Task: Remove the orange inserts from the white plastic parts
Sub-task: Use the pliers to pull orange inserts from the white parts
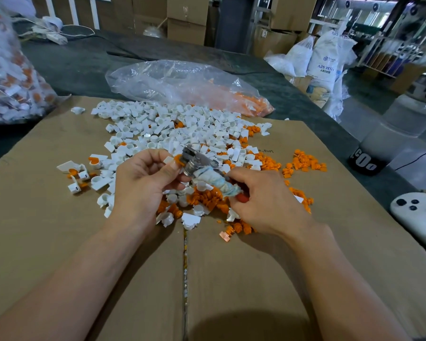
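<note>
The left hand (145, 178) curls its fingers round 1 small white part (168, 159), pinching it at the fingertips; most of that part is hidden behind the fingers. An orange insert (178, 159) shows at its right side, against the metal head of the pliers (197, 159). Whether the jaws are biting the insert or only touching it cannot be told. The right hand (263, 200) is clenched round the cloth-wrapped handles, which hide inside the fist apart from a red tip.

Under and between both hands lie loose orange inserts (207, 195) mixed with white pieces, partly covered by the palms. Just beyond, the pile of white parts (172, 124) spreads toward the far edge of the cardboard (59, 242). More orange pieces sit in a separate cluster (305, 161) to the right.

A clear bag (187, 84) lies on the dark table (84, 60) past the far cardboard edge; orange pieces show through its right end, blurred by the film. A second bag (8, 82) of mixed white and orange pieces is cut off at the left border. A white device (416, 212) with 3 dark dots is cut off at the right border, near the cardboard's right edge.

Bare cardboard lies near the person, on either side of its centre seam, and to the left of the pile.
</note>
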